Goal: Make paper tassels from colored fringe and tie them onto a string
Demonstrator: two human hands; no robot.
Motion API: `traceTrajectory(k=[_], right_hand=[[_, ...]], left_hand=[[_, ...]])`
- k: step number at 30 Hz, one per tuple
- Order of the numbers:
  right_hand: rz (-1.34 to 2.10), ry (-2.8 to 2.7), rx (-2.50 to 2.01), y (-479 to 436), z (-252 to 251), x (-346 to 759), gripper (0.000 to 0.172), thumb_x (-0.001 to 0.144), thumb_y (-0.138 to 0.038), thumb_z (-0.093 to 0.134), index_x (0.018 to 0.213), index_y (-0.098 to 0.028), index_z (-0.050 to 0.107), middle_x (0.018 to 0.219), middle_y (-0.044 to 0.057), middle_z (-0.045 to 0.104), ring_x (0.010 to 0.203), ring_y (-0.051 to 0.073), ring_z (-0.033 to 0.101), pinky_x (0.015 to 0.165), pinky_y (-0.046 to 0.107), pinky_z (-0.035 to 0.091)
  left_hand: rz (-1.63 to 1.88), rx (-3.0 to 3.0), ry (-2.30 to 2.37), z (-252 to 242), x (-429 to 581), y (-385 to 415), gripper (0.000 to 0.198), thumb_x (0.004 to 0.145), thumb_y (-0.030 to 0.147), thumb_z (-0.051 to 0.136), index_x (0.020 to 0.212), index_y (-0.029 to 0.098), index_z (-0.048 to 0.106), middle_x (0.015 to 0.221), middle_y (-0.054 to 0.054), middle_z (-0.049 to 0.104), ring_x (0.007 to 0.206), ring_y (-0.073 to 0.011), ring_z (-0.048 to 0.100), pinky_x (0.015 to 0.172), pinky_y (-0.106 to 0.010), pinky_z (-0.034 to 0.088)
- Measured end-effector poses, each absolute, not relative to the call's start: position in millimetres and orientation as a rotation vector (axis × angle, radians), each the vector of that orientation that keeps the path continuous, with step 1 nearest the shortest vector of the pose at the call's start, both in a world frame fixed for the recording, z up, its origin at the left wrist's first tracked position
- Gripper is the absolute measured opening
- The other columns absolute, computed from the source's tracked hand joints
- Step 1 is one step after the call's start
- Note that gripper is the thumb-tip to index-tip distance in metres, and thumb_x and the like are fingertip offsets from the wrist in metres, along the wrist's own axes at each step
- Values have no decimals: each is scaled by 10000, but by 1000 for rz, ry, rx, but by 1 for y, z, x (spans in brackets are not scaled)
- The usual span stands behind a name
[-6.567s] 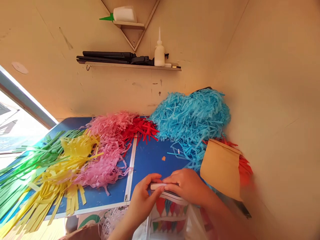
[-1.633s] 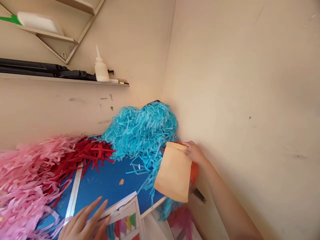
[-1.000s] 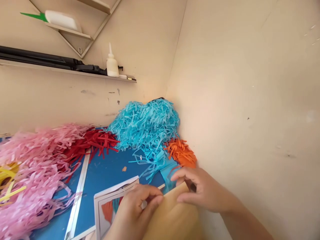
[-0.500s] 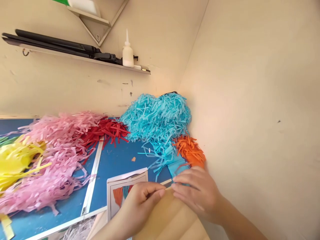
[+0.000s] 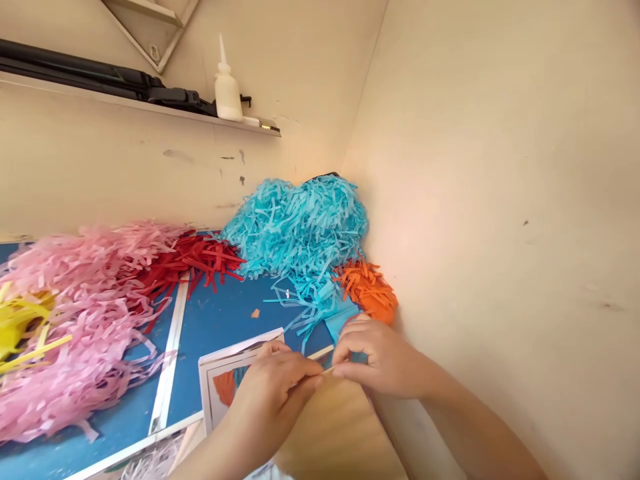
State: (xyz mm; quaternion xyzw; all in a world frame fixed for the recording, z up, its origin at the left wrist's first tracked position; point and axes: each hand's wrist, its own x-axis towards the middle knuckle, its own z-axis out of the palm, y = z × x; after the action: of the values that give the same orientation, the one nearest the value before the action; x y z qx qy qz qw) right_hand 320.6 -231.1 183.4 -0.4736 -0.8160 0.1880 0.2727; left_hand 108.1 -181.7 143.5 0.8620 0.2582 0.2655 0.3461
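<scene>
Since the earlier frame, the envelope (image 5: 345, 430) has been brought from the right end of the worktop (image 5: 220, 327) to the near centre. Its far edge is pinched by the fingers of the left hand (image 5: 275, 390) and, just beside them, by the fingers of the right hand (image 5: 380, 357); its near end is cut off by the view. Beyond the left hand, a printed packet (image 5: 213, 390) is partly hidden. Pink fringe (image 5: 100, 287), red fringe (image 5: 200, 260) and blue fringe (image 5: 305, 230) are heaped farther off, with yellow fringe (image 5: 20, 320) at left and orange fringe (image 5: 370, 293) at right. Above, a bottle (image 5: 228, 97) is stood upright on a shelf (image 5: 150, 107).
</scene>
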Motion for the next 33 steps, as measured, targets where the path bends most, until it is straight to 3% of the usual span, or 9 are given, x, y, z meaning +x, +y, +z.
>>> traceTrajectory(k=[5,9,16,19,26,33], right_hand=[[162,-2253,-1174,-238,180,319,112,957,-280,620,888,-222,688,838,-11,713,814,149,619,781,336,335],[-125,-2304,-1088,-247,180,318,92,933,-145,605,918,-219,658,945,-11,728,914,166,622,831,363,313],[-61,-2238,-1138,-244,178,321,83,945,-285,628,998,-224,648,1001,21,715,935,179,620,829,358,366],[-137,-2261,-1123,-243,175,320,64,933,-243,643,995,-243,657,989,1,728,932,173,630,835,363,356],[-560,-2281,-1060,-255,167,315,193,931,-124,596,1047,-252,684,1003,-34,766,959,174,650,880,381,332],[-432,-2230,-1077,-262,172,311,241,909,-105,601,1033,-297,680,967,-54,761,917,147,664,903,356,355]], left_hand=[[575,2039,687,141,112,-184,294,962,306,472,829,238,725,818,15,746,756,-150,644,736,-265,427],[577,1914,699,139,112,-184,268,946,319,502,873,233,746,864,1,754,818,-159,658,757,-246,442],[585,1995,658,141,113,-186,292,957,311,491,828,231,740,811,0,740,769,-154,643,738,-243,444],[601,2013,632,141,113,-186,312,974,304,460,909,248,760,800,-7,735,766,-157,641,729,-242,455],[596,1917,597,142,109,-184,325,988,341,444,1068,264,749,879,-22,742,842,-165,650,777,-248,475],[609,1904,626,137,112,-186,311,978,325,453,1045,263,750,958,-26,755,870,-168,663,795,-253,472]])
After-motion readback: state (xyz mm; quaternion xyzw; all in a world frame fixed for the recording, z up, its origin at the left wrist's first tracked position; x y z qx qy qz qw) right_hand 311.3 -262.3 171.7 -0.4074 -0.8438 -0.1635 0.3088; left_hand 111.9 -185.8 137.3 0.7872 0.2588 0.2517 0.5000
